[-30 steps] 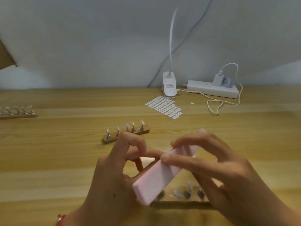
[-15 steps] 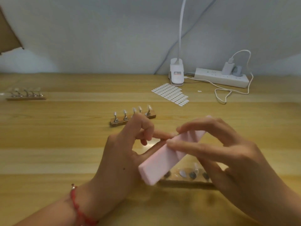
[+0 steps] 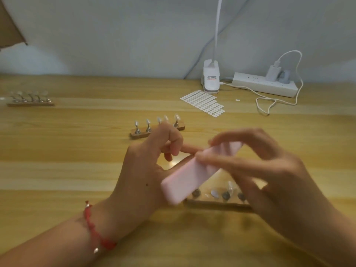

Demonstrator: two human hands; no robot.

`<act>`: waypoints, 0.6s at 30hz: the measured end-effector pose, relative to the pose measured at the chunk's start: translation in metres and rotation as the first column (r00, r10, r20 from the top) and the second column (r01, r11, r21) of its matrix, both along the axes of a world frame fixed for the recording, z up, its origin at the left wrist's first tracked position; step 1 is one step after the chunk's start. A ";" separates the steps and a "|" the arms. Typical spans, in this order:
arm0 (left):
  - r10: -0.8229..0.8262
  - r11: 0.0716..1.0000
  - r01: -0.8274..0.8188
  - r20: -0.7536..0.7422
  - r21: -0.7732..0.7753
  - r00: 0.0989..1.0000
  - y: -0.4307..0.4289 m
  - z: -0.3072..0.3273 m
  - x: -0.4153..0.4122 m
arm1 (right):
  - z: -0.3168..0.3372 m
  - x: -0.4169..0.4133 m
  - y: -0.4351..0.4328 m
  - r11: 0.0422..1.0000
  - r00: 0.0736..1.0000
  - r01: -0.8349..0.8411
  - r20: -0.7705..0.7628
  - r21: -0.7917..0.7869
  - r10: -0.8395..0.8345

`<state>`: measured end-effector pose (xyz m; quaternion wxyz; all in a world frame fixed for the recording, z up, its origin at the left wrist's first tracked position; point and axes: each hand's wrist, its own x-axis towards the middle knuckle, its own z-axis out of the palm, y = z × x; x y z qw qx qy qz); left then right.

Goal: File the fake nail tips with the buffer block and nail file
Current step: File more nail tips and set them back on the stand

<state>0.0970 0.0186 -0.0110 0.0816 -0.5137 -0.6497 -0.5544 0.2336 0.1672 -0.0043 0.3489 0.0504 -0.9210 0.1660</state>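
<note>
Wooden table (image 3: 57, 170) spreads before you. Your left hand (image 3: 142, 170) curls its fingers against the tilted pink buffer block (image 3: 190, 178); whether they pinch anything, you cannot tell. Your right hand (image 3: 269, 176) grips the buffer block between thumb and fingers, near centre, above a tip stand (image 3: 217, 204).

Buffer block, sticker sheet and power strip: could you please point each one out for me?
buffer block (image 3: 186, 180): head view, on its pink top face, near end.
sticker sheet (image 3: 203, 103): head view, middle of the sheet.
power strip (image 3: 250, 80): head view, bare top, left part.
</note>
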 end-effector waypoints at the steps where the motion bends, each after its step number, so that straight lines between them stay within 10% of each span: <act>1: -0.011 1.000 0.011 0.004 0.000 1.000 0.000 0.000 0.000 | 0.000 0.000 -0.002 0.999 1.000 -0.023 0.001 0.036 0.023; 18: -0.011 0.999 0.007 0.072 0.050 0.997 0.003 -0.001 0.001 | -0.002 0.006 0.006 0.999 1.000 -0.020 0.017 0.039 0.019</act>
